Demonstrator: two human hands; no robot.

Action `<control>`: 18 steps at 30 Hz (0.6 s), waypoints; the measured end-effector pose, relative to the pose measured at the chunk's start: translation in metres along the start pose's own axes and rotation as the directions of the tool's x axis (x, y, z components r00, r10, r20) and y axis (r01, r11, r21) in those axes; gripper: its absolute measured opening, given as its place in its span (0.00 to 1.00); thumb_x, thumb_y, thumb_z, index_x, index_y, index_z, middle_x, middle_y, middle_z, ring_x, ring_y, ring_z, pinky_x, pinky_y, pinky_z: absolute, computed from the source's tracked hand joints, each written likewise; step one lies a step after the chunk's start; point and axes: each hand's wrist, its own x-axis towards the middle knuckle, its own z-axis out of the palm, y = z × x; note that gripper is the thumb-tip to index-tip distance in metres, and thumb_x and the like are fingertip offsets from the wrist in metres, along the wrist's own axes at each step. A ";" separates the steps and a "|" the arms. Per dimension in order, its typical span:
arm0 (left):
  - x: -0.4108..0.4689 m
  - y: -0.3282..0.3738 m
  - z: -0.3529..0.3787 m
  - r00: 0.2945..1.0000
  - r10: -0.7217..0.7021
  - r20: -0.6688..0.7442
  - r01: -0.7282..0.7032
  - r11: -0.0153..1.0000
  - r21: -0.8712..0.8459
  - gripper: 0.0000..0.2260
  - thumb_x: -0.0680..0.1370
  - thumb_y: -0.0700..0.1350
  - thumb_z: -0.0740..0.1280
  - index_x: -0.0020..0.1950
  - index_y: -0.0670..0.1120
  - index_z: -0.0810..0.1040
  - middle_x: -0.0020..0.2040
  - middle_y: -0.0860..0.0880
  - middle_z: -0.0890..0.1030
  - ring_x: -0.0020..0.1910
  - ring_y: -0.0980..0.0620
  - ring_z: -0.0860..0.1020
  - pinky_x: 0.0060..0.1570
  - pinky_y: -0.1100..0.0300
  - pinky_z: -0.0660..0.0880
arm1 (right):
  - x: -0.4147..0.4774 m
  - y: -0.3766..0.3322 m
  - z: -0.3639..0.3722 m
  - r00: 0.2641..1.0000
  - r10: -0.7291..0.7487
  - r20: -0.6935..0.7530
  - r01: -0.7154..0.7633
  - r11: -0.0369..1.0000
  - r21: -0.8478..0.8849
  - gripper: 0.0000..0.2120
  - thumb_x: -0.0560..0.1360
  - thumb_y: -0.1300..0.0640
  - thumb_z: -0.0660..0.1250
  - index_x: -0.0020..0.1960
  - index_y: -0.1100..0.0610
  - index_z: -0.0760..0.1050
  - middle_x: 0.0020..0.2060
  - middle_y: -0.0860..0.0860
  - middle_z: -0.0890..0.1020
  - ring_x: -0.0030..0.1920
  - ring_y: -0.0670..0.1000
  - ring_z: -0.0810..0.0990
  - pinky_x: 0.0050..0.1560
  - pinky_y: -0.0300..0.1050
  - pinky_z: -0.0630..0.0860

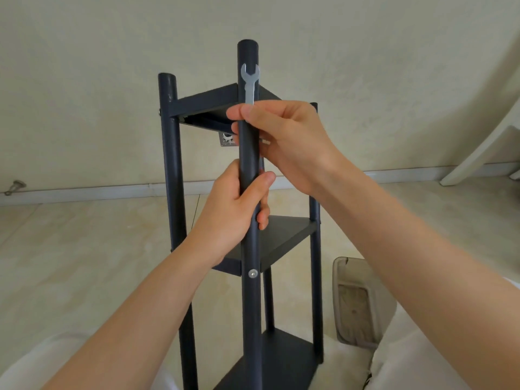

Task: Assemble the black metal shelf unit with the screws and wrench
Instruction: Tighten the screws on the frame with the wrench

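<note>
Standing upright on the pale tiled floor (pixel 84 249) in front of the cream wall (pixel 84 80): black metal shelf unit (pixel 184 305), centre of view, close to the person.

4 posts visible: near post (pixel 248 153) in front, left post (pixel 171 164), right post (pixel 315 249), and 1 rear post (pixel 268 299) mostly hidden behind the near one.

3 shelves sit between them: top shelf (pixel 208 104), middle shelf (pixel 284 237), bottom shelf (pixel 284 358).

Left hand (pixel 233 212): wrapped round the near post, between top and middle shelves, with the thumb lying across the post's front. Firm full grip.

Right hand (pixel 287 139): just above the left, at top-shelf level. It pinches the lower end of the wrench handle between thumb and fingers, and the fingertips reach past the near post.

White furniture leg (pixel 484 147) leans at far right, near the wall.

Beige slipper (pixel 357 302) lies on the floor just right of the unit.

Wrench (pixel 250 83): small, silver and upright, open end up. It lies flat against the near post, just below the post's top, with the handle running down into the right hand.

Small metal plate (pixel 226 139) shows behind the unit, partly hidden by the near post. Can't tell what it is.

1 silver screw (pixel 253 273) is seated in the near post at middle-shelf level, below the left hand.
</note>
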 end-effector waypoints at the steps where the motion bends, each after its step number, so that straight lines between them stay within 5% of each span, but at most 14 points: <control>1: 0.000 0.002 -0.002 1.000 -0.001 -0.008 0.001 0.999 0.035 0.05 0.83 0.48 0.64 0.55 0.47 0.72 0.33 0.50 0.75 0.29 0.51 0.76 0.35 0.62 0.77 | 0.002 0.000 0.001 1.000 -0.008 -0.012 0.008 1.000 0.000 0.09 0.80 0.64 0.64 0.53 0.66 0.82 0.42 0.52 0.84 0.48 0.51 0.81 0.48 0.41 0.79; 8: -0.016 -0.002 -0.012 0.997 0.002 -0.080 0.022 0.954 0.300 0.23 0.79 0.47 0.71 0.72 0.59 0.68 0.57 0.61 0.77 0.52 0.60 0.81 0.46 0.71 0.79 | 0.013 0.006 0.003 0.996 0.028 -0.086 -0.019 0.994 0.107 0.08 0.80 0.65 0.64 0.52 0.66 0.81 0.45 0.54 0.83 0.49 0.52 0.80 0.56 0.47 0.81; 14: -0.069 -0.032 0.001 0.949 0.160 -0.273 -0.019 0.889 0.457 0.30 0.74 0.41 0.76 0.72 0.57 0.69 0.55 0.62 0.72 0.55 0.62 0.75 0.53 0.75 0.72 | 0.017 0.009 0.007 0.997 0.037 -0.066 -0.028 0.990 0.135 0.08 0.80 0.65 0.64 0.52 0.65 0.82 0.44 0.54 0.83 0.49 0.53 0.80 0.55 0.46 0.80; 18: -0.100 -0.052 0.013 0.847 0.257 -0.465 -0.044 0.906 0.420 0.29 0.71 0.40 0.77 0.56 0.68 0.68 0.48 0.62 0.70 0.51 0.56 0.73 0.52 0.72 0.70 | 0.015 0.009 0.007 0.997 0.047 -0.069 -0.036 0.989 0.145 0.08 0.80 0.64 0.65 0.53 0.65 0.82 0.46 0.54 0.83 0.50 0.53 0.80 0.59 0.51 0.80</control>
